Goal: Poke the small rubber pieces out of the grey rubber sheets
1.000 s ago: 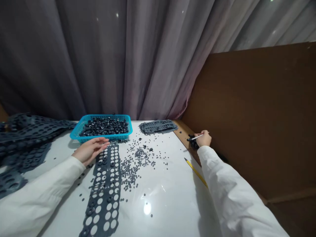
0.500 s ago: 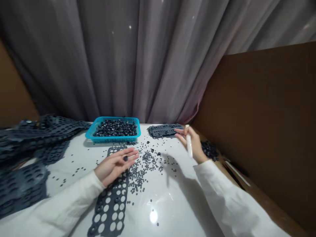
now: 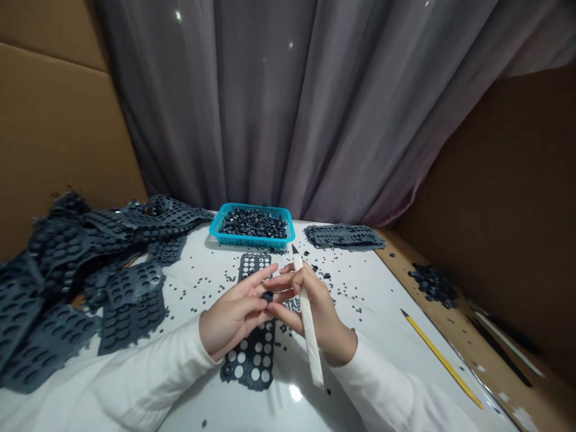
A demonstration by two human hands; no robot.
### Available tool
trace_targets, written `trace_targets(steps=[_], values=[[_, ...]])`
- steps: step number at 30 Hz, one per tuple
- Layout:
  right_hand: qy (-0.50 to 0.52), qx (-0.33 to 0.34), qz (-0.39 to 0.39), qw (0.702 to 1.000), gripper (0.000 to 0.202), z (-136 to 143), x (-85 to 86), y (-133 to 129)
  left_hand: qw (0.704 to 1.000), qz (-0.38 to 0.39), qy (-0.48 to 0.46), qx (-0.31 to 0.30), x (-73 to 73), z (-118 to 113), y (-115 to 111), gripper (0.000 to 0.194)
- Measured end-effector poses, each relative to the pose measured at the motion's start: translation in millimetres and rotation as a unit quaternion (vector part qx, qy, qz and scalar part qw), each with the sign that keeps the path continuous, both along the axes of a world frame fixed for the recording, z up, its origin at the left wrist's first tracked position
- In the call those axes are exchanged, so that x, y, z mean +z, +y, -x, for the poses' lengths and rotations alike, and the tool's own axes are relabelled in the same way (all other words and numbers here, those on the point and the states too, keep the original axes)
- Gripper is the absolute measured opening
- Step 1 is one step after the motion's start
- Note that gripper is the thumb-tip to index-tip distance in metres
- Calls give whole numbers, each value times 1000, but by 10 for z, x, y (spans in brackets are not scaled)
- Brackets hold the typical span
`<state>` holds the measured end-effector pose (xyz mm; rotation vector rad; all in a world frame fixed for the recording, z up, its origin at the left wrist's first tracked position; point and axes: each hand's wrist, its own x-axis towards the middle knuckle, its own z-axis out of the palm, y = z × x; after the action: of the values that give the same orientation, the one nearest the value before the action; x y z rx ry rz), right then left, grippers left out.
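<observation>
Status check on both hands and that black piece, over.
Left hand holding black piece. Right hand gripping white stick, close alongside. No visible obstruction; punched strip underneath.

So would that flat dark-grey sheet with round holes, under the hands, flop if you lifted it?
That sheet probably flops: similar dark-grey sheets at left lie bent and draped. It's likely light too, looking thin and full of holes.

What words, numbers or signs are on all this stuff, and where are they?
None that I can read.
Blue basket: no writing shows.
White pencil-like tool and yellow pencil: any print is too small or blurred to read.
</observation>
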<state>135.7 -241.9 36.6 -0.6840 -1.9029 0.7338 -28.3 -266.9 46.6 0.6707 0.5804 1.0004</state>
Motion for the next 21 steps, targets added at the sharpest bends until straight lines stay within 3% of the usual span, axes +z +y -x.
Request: trace_targets(steps=[4, 10, 17, 21], values=[[29, 26, 32, 999, 35, 29, -28, -25, 1000, -16, 12, -3, 6, -1, -32, 67], [21, -25, 1, 999, 39, 57, -64, -24, 1000, -9, -4, -13, -14, 32, -7, 82], [11, -57, -92, 994, 37, 98, -102, 7, 987, -98, 113, 51, -21, 67, 18, 90], [-1, -52, -115, 992, 37, 100, -108, 13, 979, -110, 161, 66, -2, 48, 11, 89]])
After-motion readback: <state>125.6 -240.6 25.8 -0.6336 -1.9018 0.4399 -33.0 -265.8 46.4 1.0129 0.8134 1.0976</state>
